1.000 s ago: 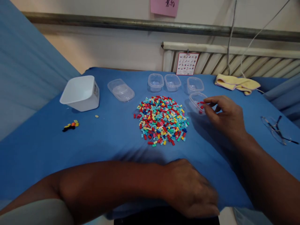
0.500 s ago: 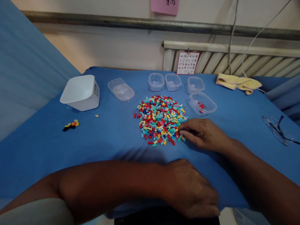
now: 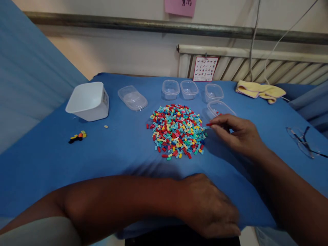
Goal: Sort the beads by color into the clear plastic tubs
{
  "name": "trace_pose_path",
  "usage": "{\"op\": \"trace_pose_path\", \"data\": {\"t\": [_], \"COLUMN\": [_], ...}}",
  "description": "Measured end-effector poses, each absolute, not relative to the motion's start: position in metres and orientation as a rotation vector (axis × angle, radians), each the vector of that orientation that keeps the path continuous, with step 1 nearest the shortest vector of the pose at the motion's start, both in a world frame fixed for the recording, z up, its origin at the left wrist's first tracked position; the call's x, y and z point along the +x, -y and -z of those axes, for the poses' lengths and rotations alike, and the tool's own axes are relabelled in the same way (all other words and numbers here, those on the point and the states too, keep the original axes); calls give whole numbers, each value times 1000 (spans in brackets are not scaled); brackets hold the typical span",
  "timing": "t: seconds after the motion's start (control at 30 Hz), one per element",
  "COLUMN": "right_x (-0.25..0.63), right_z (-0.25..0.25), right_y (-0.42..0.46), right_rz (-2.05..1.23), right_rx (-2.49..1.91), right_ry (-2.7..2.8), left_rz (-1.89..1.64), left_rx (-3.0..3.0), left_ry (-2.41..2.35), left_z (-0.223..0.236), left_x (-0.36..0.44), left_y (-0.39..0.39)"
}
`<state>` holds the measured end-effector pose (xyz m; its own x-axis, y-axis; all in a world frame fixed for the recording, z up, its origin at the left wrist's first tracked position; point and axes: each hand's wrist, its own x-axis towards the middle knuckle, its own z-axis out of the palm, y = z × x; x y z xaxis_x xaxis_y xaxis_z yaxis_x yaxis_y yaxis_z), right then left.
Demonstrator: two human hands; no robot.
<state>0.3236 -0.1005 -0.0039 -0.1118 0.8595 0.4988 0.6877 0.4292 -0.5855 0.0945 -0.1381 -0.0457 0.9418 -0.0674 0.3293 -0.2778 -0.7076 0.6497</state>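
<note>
My right hand [image 3: 238, 135] is raised over the table just right of a heap of small coloured building bricks [image 3: 176, 130]. Its thumb and forefinger pinch a red brick [image 3: 209, 124]. Just behind the fingers stands a clear plastic tub [image 3: 222, 104], partly covered by the hand, with a bit of red visible inside. My left hand [image 3: 210, 206] lies at the near table edge, back upward, its fingers turned down and mostly hidden.
Three more clear tubs [image 3: 171, 89] stand behind the heap. Clear lids [image 3: 132, 98] and a white bin [image 3: 88, 102] are further left, near a small group of black, yellow and orange bricks [image 3: 77, 136]. Rightward lie a yellow cloth [image 3: 260, 90] and glasses [image 3: 304, 141].
My right hand has lifted from the heap's right edge and moved up and right towards the clear tub, a red brick now showing at its fingertips. My left hand has stayed put.
</note>
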Motion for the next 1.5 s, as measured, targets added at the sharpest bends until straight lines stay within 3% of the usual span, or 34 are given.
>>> {"op": "trace_pose_path", "data": {"t": [0.2,0.53,0.87,1.17,1.5], "right_x": [357,353,301,297,303], "right_z": [10,14,15,27,21], "right_y": [85,83,107,104,102], "right_rz": [138,204,-366,-311,-581], "right_rx": [-1503,-1501,-992,-1011,-1048], "right_ry": [1593,1662,2253,2422,2217], "left_rz": [-336,-363,-307,-324,-288], "left_rx": [2338,2342,2368,2378,2360], "left_ry": [236,262,214,199,206], "left_z": [45,46,46,43,42], "left_x": [95,95,95,94,93], "left_y": [139,138,139,140,137]}}
